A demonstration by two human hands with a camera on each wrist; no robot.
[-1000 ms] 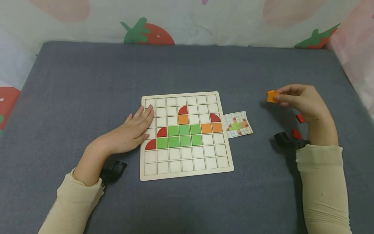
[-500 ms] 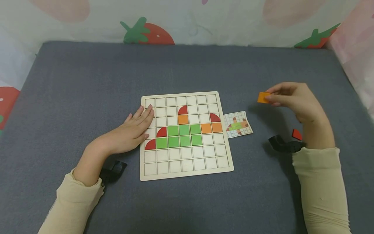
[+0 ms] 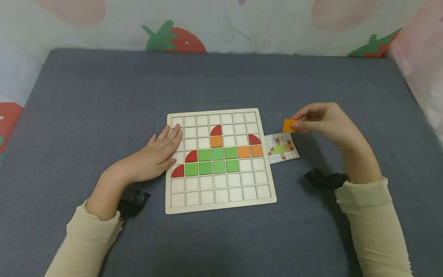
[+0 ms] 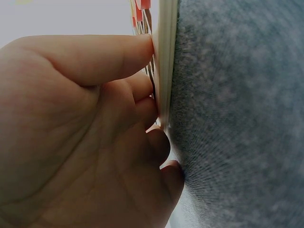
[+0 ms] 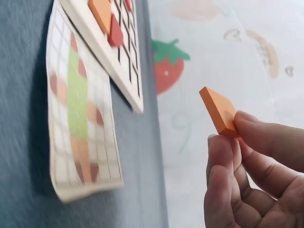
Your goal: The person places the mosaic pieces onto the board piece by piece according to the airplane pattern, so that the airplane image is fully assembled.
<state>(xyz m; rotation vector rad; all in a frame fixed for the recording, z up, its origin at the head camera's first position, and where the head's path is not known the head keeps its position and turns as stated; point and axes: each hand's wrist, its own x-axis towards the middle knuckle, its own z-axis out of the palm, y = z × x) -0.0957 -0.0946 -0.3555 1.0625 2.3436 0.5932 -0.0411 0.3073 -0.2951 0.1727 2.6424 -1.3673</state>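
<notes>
My left hand (image 3: 152, 157) rests on the left edge of a pale wooden grid board (image 3: 221, 195), fingers straight and spread. In the left wrist view the fingertips touch the board's rim (image 4: 167, 57). Green squares (image 3: 219, 166), orange squares (image 3: 244, 152) and red quarter-circle tiles (image 3: 178, 171) fill several of its cells. Between thumb and fingers, my right hand (image 3: 328, 123) pinches an orange square tile (image 3: 289, 125), held up above the far edge of the pattern card (image 3: 282, 149). The right wrist view shows this tile (image 5: 219, 111) tilted, apart from the card and the board.
The printed card lies against the board's right side. Dark grey cloth (image 3: 221, 242) covers the table, with a strawberry-print sheet (image 3: 263, 27) hanging behind it. A black wrist device (image 3: 325, 180) sits at the right cuff, another (image 3: 135, 203) at the left.
My right hand has carried the orange tile leftward, from the table's right side to the card. The loose red tiles have passed out of sight behind the right arm. My left hand stays put.
</notes>
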